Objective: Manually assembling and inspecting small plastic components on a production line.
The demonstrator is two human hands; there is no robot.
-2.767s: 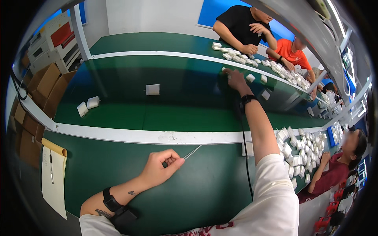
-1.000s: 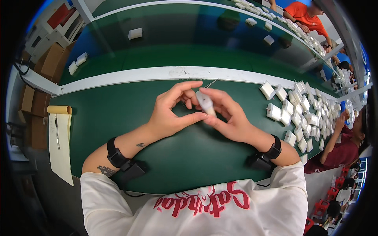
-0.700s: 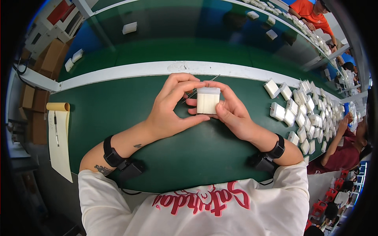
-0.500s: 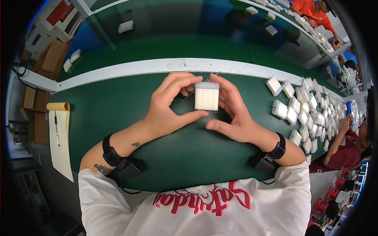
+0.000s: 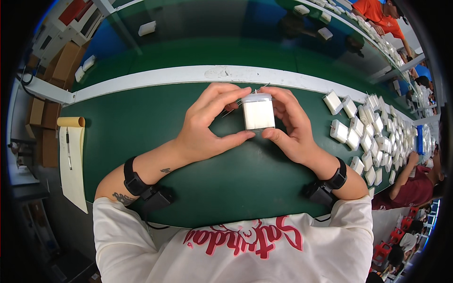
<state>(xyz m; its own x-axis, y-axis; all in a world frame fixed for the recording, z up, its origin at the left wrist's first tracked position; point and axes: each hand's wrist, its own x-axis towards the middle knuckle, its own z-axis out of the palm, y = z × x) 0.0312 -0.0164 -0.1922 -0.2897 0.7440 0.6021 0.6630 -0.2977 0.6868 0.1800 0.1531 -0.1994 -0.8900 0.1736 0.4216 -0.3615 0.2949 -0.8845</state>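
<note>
A small clear plastic box (image 5: 259,115) with white contents and a translucent lid is held upright between my two hands. My left hand (image 5: 200,118) has its thumb at the lower left corner and its fingertips at the lid's left end. Around the right side curls my right hand (image 5: 297,129), thumb pressed on the bottom edge and fingers by the lid. Thin dark wire-like pieces (image 5: 230,112) poke out behind the box; what they belong to is mostly hidden. The box's back is out of sight.
Many similar white-filled boxes (image 5: 353,139) lie heaped at the right of the green table (image 5: 141,127). At left is a notepad (image 5: 73,174) with a pen (image 5: 69,148). A white rail (image 5: 165,85) borders a green belt carrying scattered boxes. Co-workers sit along the right.
Both hands and the box have shifted slightly right and nearer to view. My right thumb, apart from the box before, now presses its bottom edge.
</note>
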